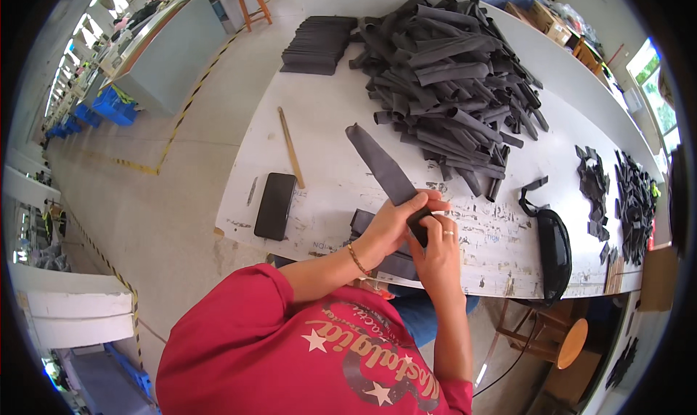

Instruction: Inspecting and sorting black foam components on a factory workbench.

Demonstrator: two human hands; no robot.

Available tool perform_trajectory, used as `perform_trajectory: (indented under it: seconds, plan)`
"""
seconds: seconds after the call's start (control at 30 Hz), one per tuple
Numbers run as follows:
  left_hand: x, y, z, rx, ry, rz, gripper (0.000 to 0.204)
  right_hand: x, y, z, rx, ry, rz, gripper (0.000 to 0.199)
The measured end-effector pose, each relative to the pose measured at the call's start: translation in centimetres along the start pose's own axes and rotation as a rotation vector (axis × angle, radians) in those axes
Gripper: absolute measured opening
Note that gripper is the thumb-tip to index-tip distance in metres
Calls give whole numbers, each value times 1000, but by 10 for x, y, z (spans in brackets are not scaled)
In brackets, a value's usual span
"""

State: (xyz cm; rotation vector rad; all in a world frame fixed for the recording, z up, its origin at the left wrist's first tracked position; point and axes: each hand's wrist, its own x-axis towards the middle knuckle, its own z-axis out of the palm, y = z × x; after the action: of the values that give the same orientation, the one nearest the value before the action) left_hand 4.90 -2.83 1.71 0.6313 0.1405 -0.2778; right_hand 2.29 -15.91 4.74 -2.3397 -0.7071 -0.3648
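A dark grey fabric strip (382, 167) slants up and to the left from my hands, above the front part of the white table (327, 125). My left hand (396, 223) is closed around its lower part. Against the lower end, my right hand (438, 247), with a ring on one finger, pinches the same strip with bent fingers. More dark fabric pieces (398, 267) lie under my hands at the table's front edge, partly hidden by my left forearm. Beyond the strip rises a large loose pile of similar dark strips (450, 70).
At the back left lies a neat stack of flat dark strips (317, 46). A wooden stick (291, 148) and a black phone (275, 206) rest on the left. To the right are a black mesh pouch (554, 255), small dark pieces (595, 190) and a wooden stool (572, 344).
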Motion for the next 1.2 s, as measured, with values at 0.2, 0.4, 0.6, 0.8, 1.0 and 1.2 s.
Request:
perform_trajectory:
  seconds: [0.2, 0.4, 0.6, 0.8, 1.0, 1.2]
  plan:
    - [4, -6, -1, -95, 5, 66, 30, -9, 20, 3, 47, 19, -34, 25]
    - [0, -20, 4, -180, -63, -27, 33, -11, 33, 16, 126, 55, 3, 18]
    - [-4, 27, 5, -51, 111, 210, 33, -12, 20, -7, 123, 83, -92, 19]
    - [-23, 16, 26, -106, -13, 243, 32, -13, 8, -21, 100, 168, -202, 29]
    - [-32, 12, 33, -137, -25, 227, 30, -13, 4, -23, 146, 178, -217, 28]
    - [-34, 6, 32, -149, -18, 218, 29, -9, 6, -20, 187, 170, -197, 24]
